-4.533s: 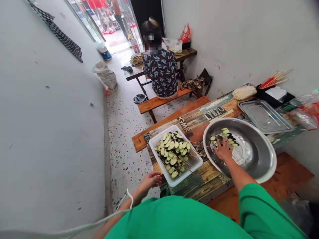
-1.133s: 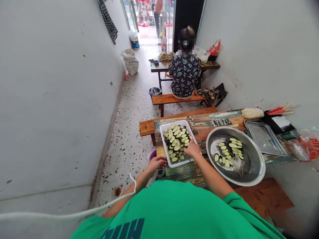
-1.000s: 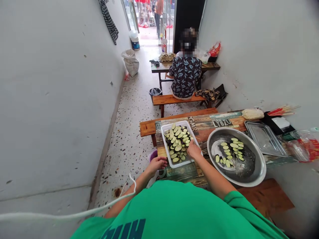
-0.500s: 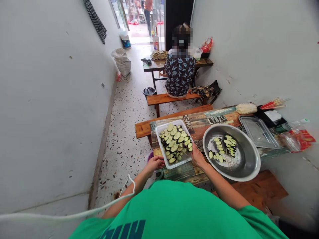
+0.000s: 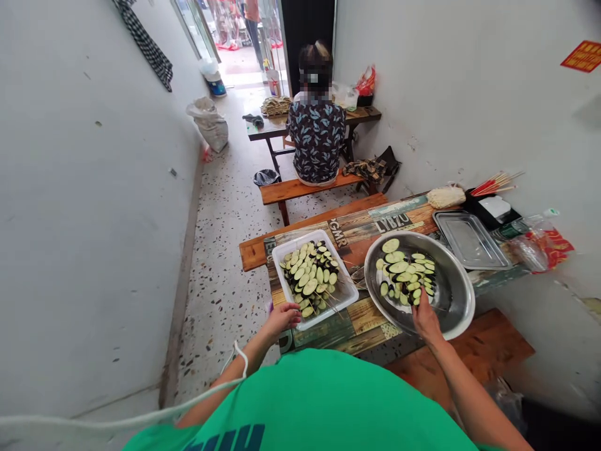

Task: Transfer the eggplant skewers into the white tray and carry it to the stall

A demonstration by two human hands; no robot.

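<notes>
Nearest me, past the green shirt point(image 5: 328, 401), the person's left hand point(image 5: 283, 318) hangs loosely, fingers a little apart, at the near corner of a white tray point(image 5: 346, 292) heaped with more slices, well left of the grip. The grip itself is the right hand point(image 5: 426, 318), its thumb and fingers closed on the skewered slices point(image 5: 399, 266), pale green with dark edges, which fan out just ahead of it inside a wide metal basin point(image 5: 462, 300). Beyond the grip and to its right, a shallow metal tray point(image 5: 469, 241) lies on the patterned table point(image 5: 369, 316), with red-and-pale sticks point(image 5: 495, 183) farther on. Farther ahead, left of the grip, another person point(image 5: 315, 141) sits on a wooden bench point(image 5: 295, 193), back turned to us.
</notes>
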